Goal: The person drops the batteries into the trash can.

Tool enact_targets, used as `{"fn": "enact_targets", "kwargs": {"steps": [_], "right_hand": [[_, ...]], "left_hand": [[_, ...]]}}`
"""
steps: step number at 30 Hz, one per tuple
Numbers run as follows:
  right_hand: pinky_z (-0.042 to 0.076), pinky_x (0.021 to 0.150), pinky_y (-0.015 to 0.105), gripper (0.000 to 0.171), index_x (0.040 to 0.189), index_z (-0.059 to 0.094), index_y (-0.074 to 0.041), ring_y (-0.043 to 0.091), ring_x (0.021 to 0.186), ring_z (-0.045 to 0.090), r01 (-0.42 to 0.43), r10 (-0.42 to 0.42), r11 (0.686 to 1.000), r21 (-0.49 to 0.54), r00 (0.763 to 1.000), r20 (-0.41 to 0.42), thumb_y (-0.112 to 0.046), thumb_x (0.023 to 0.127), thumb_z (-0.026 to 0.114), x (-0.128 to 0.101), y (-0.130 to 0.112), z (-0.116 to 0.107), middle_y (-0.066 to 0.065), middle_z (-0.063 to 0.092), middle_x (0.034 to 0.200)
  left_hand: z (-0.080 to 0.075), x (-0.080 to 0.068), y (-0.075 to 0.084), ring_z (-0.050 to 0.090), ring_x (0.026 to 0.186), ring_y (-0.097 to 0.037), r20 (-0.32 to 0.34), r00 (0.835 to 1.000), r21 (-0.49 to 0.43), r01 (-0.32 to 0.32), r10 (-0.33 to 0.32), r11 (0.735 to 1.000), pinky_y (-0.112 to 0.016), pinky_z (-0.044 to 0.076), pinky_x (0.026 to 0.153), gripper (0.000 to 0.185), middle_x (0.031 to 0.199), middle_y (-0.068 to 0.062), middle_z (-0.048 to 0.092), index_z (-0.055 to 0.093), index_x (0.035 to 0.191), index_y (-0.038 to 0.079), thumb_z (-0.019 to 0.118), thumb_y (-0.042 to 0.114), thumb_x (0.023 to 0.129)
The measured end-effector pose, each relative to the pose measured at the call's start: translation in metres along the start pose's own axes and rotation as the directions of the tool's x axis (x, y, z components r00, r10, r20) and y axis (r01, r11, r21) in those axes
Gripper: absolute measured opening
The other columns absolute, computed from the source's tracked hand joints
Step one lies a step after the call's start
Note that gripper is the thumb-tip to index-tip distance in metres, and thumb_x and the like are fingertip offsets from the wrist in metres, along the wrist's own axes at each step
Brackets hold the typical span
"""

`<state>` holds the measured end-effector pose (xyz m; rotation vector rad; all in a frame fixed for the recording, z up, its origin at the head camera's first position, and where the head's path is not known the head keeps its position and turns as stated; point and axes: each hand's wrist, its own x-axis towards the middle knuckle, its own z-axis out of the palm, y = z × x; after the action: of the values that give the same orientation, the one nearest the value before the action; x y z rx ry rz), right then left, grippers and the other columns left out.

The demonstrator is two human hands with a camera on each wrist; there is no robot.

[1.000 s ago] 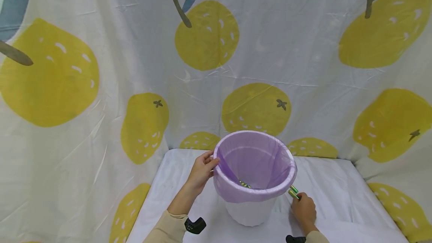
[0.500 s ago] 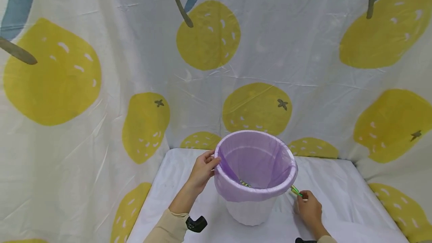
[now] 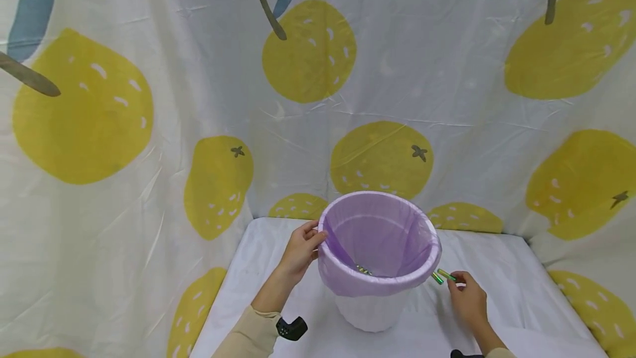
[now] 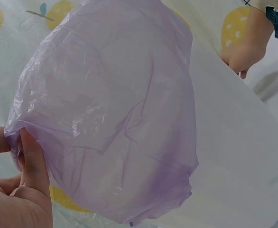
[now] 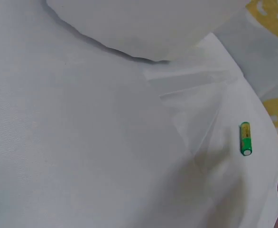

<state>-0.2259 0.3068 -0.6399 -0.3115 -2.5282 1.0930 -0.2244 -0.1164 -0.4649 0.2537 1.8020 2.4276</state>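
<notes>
Overhead, the left hand grips the purple-lined bin at its rim's nine o'clock; the right hand pinches a green battery at four. Left wrist – thumb clamps liner. Right wrist – a second battery lies loose on the tabletop; brushed, it could roll away.

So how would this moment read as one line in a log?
left hand: grips lined bin rim | right hand: pinching green battery | second battery: on table

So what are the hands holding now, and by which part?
The left hand pinches the purple bag-lined bin at its left rim. The right hand touches one green battery at its end; a grip cannot be told.
</notes>
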Motion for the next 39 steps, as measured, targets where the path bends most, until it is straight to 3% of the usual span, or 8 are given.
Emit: {"fn": "enact_targets", "kwargs": {"steps": [11, 19, 26, 39], "right_hand": [[0.048, 0.060, 0.021, 0.024, 0.117, 0.063, 0.003, 0.039, 0.097, 0.064, 0.038, -0.038, 0.998, 0.042, 0.999, -0.002, -0.014, 0.101, 0.064, 0.017, -0.028, -0.025, 0.024, 0.067, 0.112], [0.049, 0.057, 0.020, 0.021, 0.114, 0.065, 0.000, 0.027, 0.091, 0.062, 0.111, -0.110, 0.993, 0.043, 0.993, -0.040, -0.015, 0.100, 0.067, 0.022, -0.046, -0.035, 0.020, 0.069, 0.110], [0.048, 0.058, 0.018, 0.023, 0.117, 0.064, 0.001, 0.032, 0.094, 0.063, 0.123, -0.121, 0.991, 0.056, 0.992, -0.034, -0.016, 0.101, 0.067, 0.023, -0.057, -0.045, 0.022, 0.068, 0.111], [0.043, 0.063, 0.008, 0.022, 0.117, 0.065, 0.000, 0.011, 0.088, 0.057, 0.201, -0.197, 0.979, 0.046, 0.977, -0.076, -0.015, 0.101, 0.067, 0.033, -0.081, -0.069, 0.018, 0.069, 0.109]], "left_hand": [[0.001, 0.003, -0.002, 0.063, 0.083, -0.012, -0.004, 1.000, -0.011, -0.011, 0.011, 1.000, -0.027, 0.056, 0.073, 0.056, 0.089, 0.000, 0.058, 0.040, 0.148, -0.013, 0.065, 0.004, 0.101], [0.000, 0.003, -0.002, 0.063, 0.082, -0.011, -0.009, 1.000, -0.019, -0.003, 0.003, 1.000, -0.026, 0.056, 0.072, 0.055, 0.089, 0.000, 0.059, 0.041, 0.148, -0.013, 0.065, 0.003, 0.100], [0.001, 0.002, 0.000, 0.063, 0.082, -0.011, -0.003, 1.000, -0.024, 0.004, -0.005, 1.000, -0.027, 0.056, 0.072, 0.057, 0.088, 0.000, 0.058, 0.041, 0.149, -0.012, 0.065, 0.005, 0.100], [0.001, 0.002, 0.000, 0.062, 0.079, -0.011, -0.010, 1.000, -0.021, 0.012, -0.012, 1.000, -0.026, 0.056, 0.071, 0.056, 0.087, 0.000, 0.058, 0.041, 0.148, -0.012, 0.065, 0.004, 0.100]]}}
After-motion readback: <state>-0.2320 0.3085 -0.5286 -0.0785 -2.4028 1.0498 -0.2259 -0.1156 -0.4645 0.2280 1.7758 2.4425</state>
